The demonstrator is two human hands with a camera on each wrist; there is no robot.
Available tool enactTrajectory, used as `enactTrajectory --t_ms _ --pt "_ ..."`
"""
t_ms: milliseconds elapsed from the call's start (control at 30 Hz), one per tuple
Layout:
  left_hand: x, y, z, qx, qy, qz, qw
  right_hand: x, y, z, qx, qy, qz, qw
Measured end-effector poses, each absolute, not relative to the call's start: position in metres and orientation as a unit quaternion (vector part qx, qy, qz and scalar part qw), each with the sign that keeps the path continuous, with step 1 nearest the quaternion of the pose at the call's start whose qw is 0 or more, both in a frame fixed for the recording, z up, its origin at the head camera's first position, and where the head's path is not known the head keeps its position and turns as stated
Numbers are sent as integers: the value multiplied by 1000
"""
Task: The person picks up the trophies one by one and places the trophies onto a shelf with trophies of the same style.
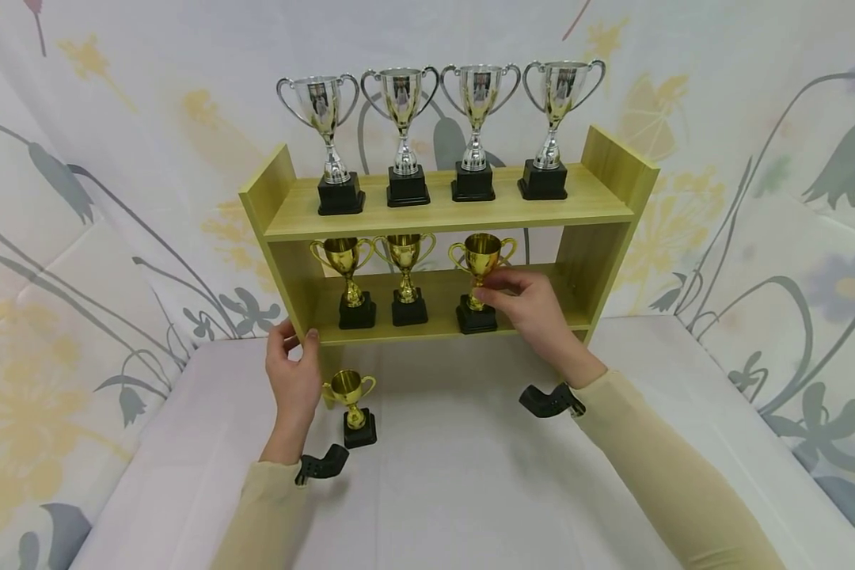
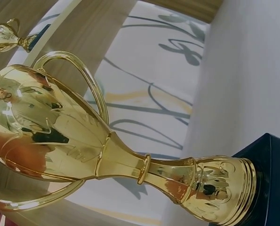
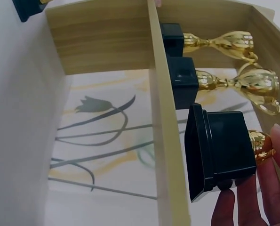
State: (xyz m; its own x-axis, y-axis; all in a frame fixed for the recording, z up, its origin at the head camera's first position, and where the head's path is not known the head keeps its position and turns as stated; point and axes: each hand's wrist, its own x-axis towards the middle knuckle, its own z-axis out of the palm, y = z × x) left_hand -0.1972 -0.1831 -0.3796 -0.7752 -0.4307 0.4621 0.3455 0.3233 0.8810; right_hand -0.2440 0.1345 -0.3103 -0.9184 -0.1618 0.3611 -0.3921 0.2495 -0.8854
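My right hand (image 1: 534,313) pinches a gold trophy cup (image 1: 480,252) by its stem, at the middle shelf, right of two other gold trophies (image 1: 342,257). In the right wrist view, its black base (image 3: 229,141) is at the board's front edge, and part of its underside shows. My left hand (image 1: 294,380) grips the left side of the wooden shelf unit (image 1: 442,222), thumb in front. Another gold trophy (image 1: 354,396) stands on the white table below, just right of that hand; it fills the left wrist view.
On the top board stand several silver trophies (image 1: 475,95) with black bases. Raised side panels (image 1: 621,166) bound that board. A white cloth (image 1: 456,475) covers the table. Floral fabric (image 1: 150,158) hangs behind and at both sides.
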Motion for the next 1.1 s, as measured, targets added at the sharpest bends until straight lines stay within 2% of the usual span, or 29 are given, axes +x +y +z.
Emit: enactTrajectory --t_ms 167,933,1100 --pt "-213 -195 -400 22 -741 -579 340 -248 133 -314 163 -793 579 99" --pt "-212 -194 -399 24 -746 -574 336 -264 123 -314 158 -791 585 91" --pt "-206 -189 -390 32 -747 -574 334 -266 123 -315 159 -787 589 90"
